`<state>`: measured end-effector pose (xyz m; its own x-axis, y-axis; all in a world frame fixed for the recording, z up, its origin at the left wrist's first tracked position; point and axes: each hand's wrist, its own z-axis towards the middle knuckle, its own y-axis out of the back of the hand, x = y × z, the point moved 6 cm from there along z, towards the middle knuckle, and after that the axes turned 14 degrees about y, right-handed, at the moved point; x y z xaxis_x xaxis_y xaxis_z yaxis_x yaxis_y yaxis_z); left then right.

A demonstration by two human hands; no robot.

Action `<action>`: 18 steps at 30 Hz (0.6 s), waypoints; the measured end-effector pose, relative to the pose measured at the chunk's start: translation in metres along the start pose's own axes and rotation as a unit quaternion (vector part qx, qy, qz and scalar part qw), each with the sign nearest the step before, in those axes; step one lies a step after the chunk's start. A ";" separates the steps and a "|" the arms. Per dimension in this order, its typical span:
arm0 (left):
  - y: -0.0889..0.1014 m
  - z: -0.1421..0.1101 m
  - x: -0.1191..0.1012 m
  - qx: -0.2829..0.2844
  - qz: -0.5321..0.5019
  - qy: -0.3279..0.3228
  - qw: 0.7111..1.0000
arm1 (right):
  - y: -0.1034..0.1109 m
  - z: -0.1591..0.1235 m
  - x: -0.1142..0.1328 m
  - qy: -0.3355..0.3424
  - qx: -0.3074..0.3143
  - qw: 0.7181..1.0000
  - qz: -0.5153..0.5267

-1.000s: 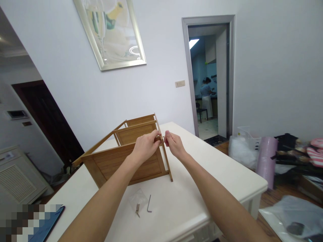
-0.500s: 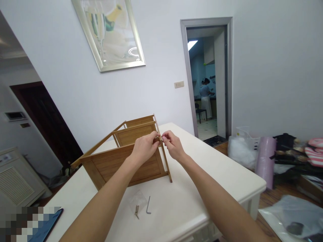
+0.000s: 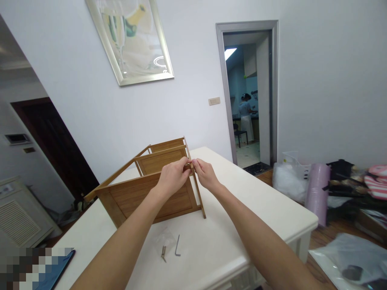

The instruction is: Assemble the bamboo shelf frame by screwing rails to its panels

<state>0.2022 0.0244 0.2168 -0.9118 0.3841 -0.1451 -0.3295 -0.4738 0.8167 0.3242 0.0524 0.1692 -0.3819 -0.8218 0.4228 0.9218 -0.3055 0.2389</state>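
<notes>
A wooden shelf unit (image 3: 151, 195) lies on its side on the white table, its slim side rail (image 3: 198, 197) facing right. My left hand (image 3: 173, 175) is closed around the top right corner of the nearest panel, where it meets the rail. Against the outer face of that joint, my right hand (image 3: 207, 176) is closed in a pinch. Whatever its fingertips hold is too small and covered to make out. Nearer to me lie a few brass-coloured screws (image 3: 163, 253), an L-shaped hex key (image 3: 177, 246) and a clear plastic bag (image 3: 165, 237).
The white table (image 3: 236, 189) ends at a rounded edge on the right. Beyond it on the floor are a pink roll (image 3: 317, 195), plastic wrapping (image 3: 347, 257) and other clutter. A person (image 3: 245, 114) stands with their back turned in the room through the doorway.
My right hand has turned a little, and its fingertips have pressed in closer to the rail. My left hand and the shelf unit have stayed in place.
</notes>
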 end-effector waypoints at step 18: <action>0.001 -0.012 -0.004 -0.093 0.005 -0.036 0.995 | 0.005 -0.013 0.001 0.011 -0.038 0.998 0.045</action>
<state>0.2029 0.0126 0.2120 -0.8973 0.4318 -0.0918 -0.3666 -0.6131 0.6998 0.3289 0.0437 0.1599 -0.2957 -0.8576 0.4207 0.9553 -0.2638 0.1338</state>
